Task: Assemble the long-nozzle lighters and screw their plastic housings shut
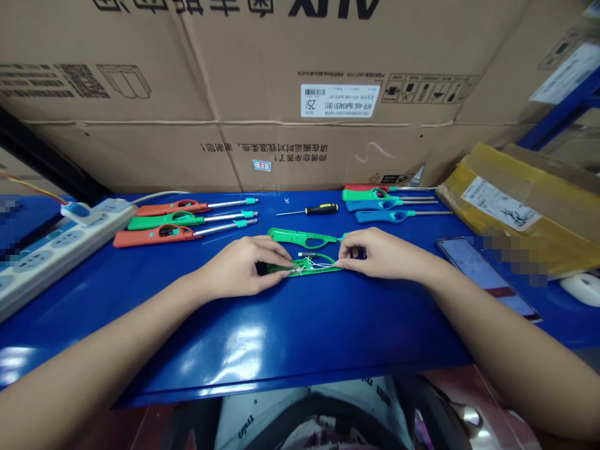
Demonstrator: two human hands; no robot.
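An opened green lighter half [323, 270] lies lengthwise on the blue table, its hollow side up, with thin white wires and small inner parts showing. My left hand [246, 265] grips its left end between thumb and fingers, covering part of it. At the opposite end, my right hand [382, 255] has its thumb and fingertips closed on the right tip. Just behind lies the matching green shell half [293, 236], which has a trigger loop. A black and yellow screwdriver [322, 209] rests farther back.
Long-necked orange and green lighters [154, 235] lie at the back left, beside a white power strip [60, 244]. More lighters [379, 216] lie at the back right. A phone [487, 275], a yellow-taped package [515, 206] and large cardboard boxes [262, 69] border the workspace.
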